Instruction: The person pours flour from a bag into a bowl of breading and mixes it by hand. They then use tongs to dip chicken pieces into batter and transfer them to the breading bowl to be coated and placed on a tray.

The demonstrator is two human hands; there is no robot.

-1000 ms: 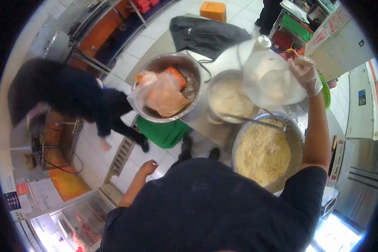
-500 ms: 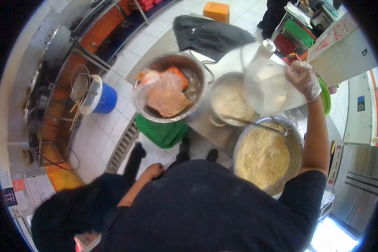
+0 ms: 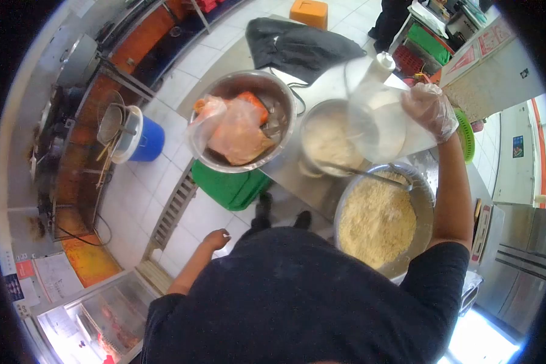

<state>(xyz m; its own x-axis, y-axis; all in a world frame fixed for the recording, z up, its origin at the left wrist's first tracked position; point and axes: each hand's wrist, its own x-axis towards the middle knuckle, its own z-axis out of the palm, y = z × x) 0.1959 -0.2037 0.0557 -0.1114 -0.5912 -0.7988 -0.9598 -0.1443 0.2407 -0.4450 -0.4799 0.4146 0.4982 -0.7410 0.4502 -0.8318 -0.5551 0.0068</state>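
My right hand (image 3: 431, 112), in a thin clear glove, is closed on a translucent plastic jug (image 3: 385, 124). The jug hangs beside and partly over a metal pot (image 3: 330, 139) with a pale, whitish content. A long-handled ladle (image 3: 358, 173) lies across the pot's rim and reaches over a big metal bowl (image 3: 429, 200) of yellowish crumbly meal (image 3: 377, 223). Low at my left side is my bare left hand (image 3: 216, 238), away from the table, its fingers curled in with nothing visible in them.
Left of the pot, a steel basin (image 3: 289, 121) holds pinkish raw meat (image 3: 236, 136) partly in clear plastic. Beyond lie a black cloth (image 3: 303, 48) and a white bottle (image 3: 379, 64). A green bin (image 3: 227, 188), blue bucket (image 3: 147, 138) and orange stool (image 3: 309, 13) stand around the table.
A person in dark clothing at lower left has moved out of view, uncovering a glass-topped case. My left hand has shifted slightly left and up. The jug stays over the pot's side.
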